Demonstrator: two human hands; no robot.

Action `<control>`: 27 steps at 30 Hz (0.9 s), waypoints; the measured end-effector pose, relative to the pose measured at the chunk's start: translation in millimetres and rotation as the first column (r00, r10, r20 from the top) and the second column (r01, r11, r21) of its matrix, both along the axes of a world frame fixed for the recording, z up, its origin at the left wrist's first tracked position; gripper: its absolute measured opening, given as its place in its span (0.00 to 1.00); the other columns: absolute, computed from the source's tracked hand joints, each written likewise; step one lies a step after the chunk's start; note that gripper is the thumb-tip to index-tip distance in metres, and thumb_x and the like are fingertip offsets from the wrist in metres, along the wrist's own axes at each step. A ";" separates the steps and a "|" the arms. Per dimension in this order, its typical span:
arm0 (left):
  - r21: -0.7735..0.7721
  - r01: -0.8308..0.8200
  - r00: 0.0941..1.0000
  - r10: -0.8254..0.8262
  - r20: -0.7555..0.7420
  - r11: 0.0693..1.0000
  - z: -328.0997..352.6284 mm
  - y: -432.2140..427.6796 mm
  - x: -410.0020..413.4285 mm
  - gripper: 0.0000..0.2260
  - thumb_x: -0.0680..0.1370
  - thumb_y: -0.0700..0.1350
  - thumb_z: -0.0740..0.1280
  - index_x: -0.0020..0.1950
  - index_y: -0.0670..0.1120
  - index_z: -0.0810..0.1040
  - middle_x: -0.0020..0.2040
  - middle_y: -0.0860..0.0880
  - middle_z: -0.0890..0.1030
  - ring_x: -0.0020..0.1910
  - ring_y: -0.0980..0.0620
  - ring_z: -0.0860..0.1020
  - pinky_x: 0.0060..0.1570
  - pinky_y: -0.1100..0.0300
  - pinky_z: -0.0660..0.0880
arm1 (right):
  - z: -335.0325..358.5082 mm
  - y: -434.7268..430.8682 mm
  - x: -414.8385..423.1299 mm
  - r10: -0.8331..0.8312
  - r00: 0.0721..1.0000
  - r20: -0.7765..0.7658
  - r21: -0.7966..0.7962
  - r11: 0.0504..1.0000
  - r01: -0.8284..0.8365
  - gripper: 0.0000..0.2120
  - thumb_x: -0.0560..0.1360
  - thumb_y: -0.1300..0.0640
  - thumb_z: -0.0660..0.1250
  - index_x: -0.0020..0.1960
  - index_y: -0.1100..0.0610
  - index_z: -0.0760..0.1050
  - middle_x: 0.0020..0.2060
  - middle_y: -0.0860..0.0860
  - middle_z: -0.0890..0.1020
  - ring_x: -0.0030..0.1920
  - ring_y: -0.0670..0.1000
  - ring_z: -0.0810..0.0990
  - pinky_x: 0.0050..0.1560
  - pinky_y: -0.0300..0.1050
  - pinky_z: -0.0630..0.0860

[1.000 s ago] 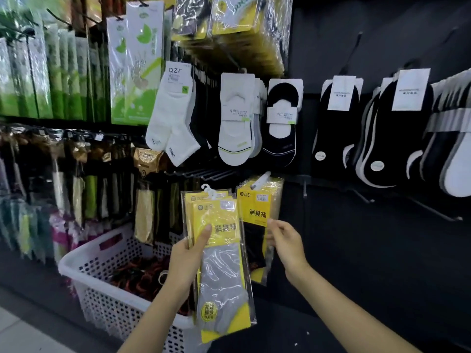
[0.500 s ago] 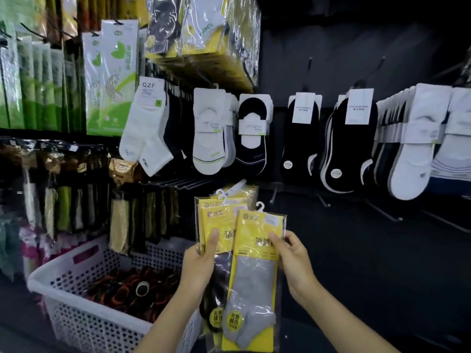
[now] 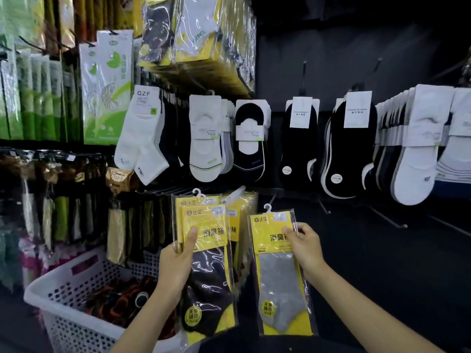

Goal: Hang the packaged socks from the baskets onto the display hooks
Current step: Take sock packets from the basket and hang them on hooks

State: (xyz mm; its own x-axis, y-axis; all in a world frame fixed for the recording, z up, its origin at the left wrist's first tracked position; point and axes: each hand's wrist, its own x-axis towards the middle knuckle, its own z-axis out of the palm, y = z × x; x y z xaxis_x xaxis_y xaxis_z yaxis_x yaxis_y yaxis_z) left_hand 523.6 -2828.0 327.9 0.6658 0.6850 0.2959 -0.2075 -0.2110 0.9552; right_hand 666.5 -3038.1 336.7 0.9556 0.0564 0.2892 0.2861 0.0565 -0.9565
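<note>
My left hand [image 3: 177,263] grips a small stack of yellow sock packs [image 3: 206,271]; the front one shows a dark sock and has white hangers at its top. My right hand [image 3: 304,248] pinches a single yellow pack with a grey sock [image 3: 280,284] by its upper right edge, held upright a little to the right of the stack. Behind the stack, more yellow packs [image 3: 239,210] hang on a display hook [image 3: 235,193]. Bare metal hooks [image 3: 390,217] stick out of the dark wall to the right.
A white perforated basket [image 3: 68,301] holding dark and orange sock bundles stands at the lower left. Rows of white and black socks [image 3: 298,143] hang above. Green packs [image 3: 107,85] and dark packaged goods fill the left racks.
My right hand has drawn the grey sock pack off the stack and moved it to the right, apart from the packs in my left hand. The camera view has shifted right.
</note>
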 end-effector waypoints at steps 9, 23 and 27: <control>-0.003 -0.002 1.000 0.002 -0.014 1.000 -4.0 3.2 5.1 0.26 0.71 0.63 0.65 0.27 0.50 0.54 0.20 0.56 0.56 0.19 0.59 0.55 0.35 0.59 0.63 | -21.8 12.6 51.1 -0.258 0.941 -0.221 0.036 0.962 0.272 0.10 0.71 0.52 0.74 0.44 0.56 0.75 0.41 0.52 0.82 0.43 0.52 0.81 0.42 0.46 0.77; -0.061 0.080 0.996 -0.082 -0.028 0.995 -22.8 -27.5 18.2 0.24 0.70 0.62 0.68 0.29 0.47 0.62 0.20 0.56 0.63 0.25 0.56 0.65 0.34 0.65 0.67 | -16.7 2.0 -27.2 0.133 0.989 -0.071 0.003 0.991 -0.133 0.11 0.75 0.53 0.68 0.52 0.60 0.76 0.43 0.53 0.83 0.41 0.47 0.82 0.37 0.35 0.79; -0.103 0.201 0.980 -0.200 0.025 0.974 -21.2 -47.1 20.0 0.15 0.67 0.59 0.72 0.41 0.48 0.82 0.38 0.48 0.84 0.39 0.54 0.81 0.42 0.63 0.76 | -5.7 10.7 -57.4 0.281 0.958 -0.046 -0.067 0.956 -0.284 0.16 0.73 0.51 0.71 0.57 0.57 0.75 0.50 0.54 0.83 0.51 0.52 0.82 0.52 0.48 0.80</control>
State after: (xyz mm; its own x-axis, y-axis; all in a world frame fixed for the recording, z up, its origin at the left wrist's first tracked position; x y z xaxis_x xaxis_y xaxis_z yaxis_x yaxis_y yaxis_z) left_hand 543.6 -2875.1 306.7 0.7890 0.5656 0.2400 -0.2491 -0.0626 0.9665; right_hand 609.1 -3027.4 330.9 0.9071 0.3452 0.2408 0.2344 0.0609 -0.9702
